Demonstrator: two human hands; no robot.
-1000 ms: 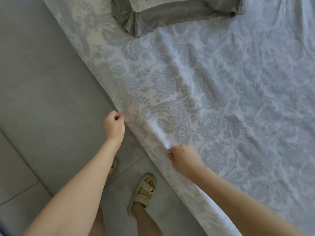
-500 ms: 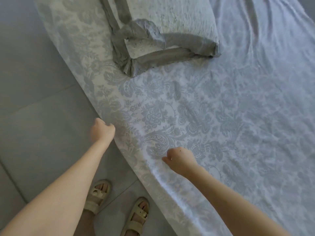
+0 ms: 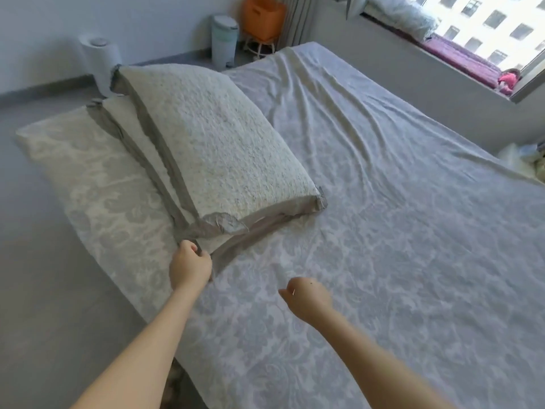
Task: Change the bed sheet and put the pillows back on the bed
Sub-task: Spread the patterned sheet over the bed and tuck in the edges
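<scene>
Pillows (image 3: 218, 149), two in number, lay stacked on the patterned bed sheet (image 3: 383, 216) near the bed's left edge, the upper one tilted across the lower. The left hand (image 3: 190, 265) gripped the grey trim (image 3: 224, 250) at the stack's near corner. The right hand (image 3: 306, 293) was curled closed, holding nothing, above the sheet near the bed's near edge.

By the far wall stand a white cylindrical appliance (image 3: 100, 56), a pale green pedal bin (image 3: 224, 39) and an orange box (image 3: 264, 17) on a small stool (image 3: 261, 48). A purple mat (image 3: 460, 57) lies on the window ledge (image 3: 418, 44).
</scene>
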